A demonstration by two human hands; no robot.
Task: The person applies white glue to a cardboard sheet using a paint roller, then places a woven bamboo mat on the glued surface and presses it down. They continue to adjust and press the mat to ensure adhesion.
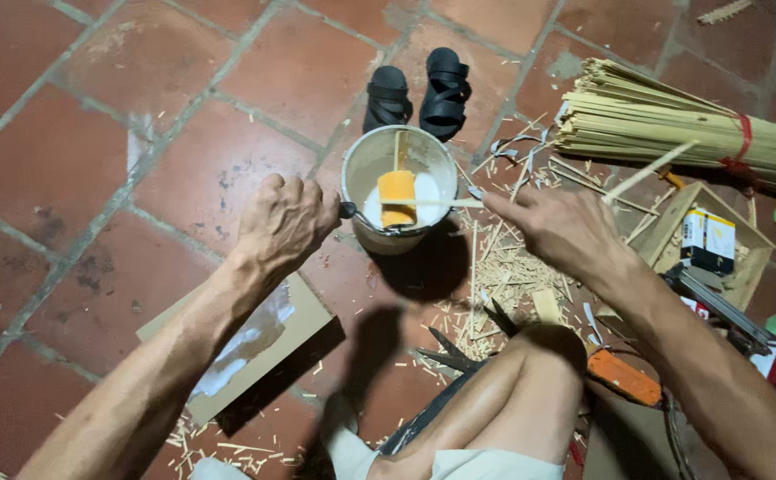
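Observation:
A white bucket (359,169) stands on the red tile floor and holds white liquid with an orange block (397,197) in it. My left hand (283,222) is closed at the bucket's left rim, gripping its dark handle fitting. My right hand (557,227) holds a thin bamboo stick (448,204), one end lying across the bucket over the liquid, the other end slanting up to the right. A second thin stick stands upright inside the bucket.
Black sandals (419,93) lie behind the bucket. A tied bundle of bamboo strips (672,124) lies at upper right, near a wooden box (743,267) with small cartons. Scissors (454,356), bamboo offcuts, an orange-handled tool (623,378) and cardboard (268,342) surround my knee.

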